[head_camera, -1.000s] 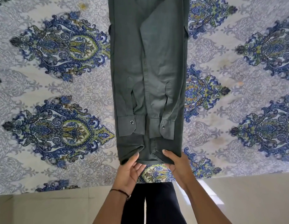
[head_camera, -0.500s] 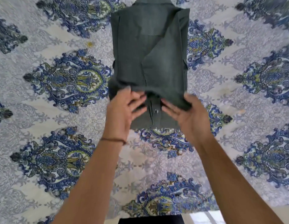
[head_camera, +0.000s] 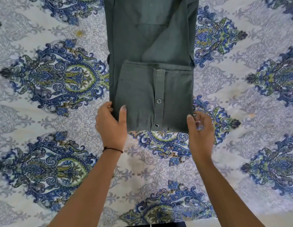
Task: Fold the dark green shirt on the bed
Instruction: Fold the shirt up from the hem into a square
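The dark green shirt (head_camera: 150, 46) lies flat on the bed as a long narrow strip. Its lower part (head_camera: 139, 95) is doubled up over the rest, snap placket facing up. My left hand (head_camera: 111, 125) grips the folded end at its lower left corner, thumb on top and fingers curled round the left edge. My right hand (head_camera: 199, 133) is at the lower right corner. Its thumb touches the shirt's right edge and its blurred fingers are spread beside the cloth, over the sheet.
The bedsheet (head_camera: 249, 145) is pale with blue and green paisley medallions and fills almost the whole view. The bed's near edge runs along the bottom, with a strip of dark clothing (head_camera: 168, 224) below it.
Both hands carried the shirt's bottom end away from me and laid it over the sleeves. They then slid back to the new fold's corners. The camera moved forward over the bed.
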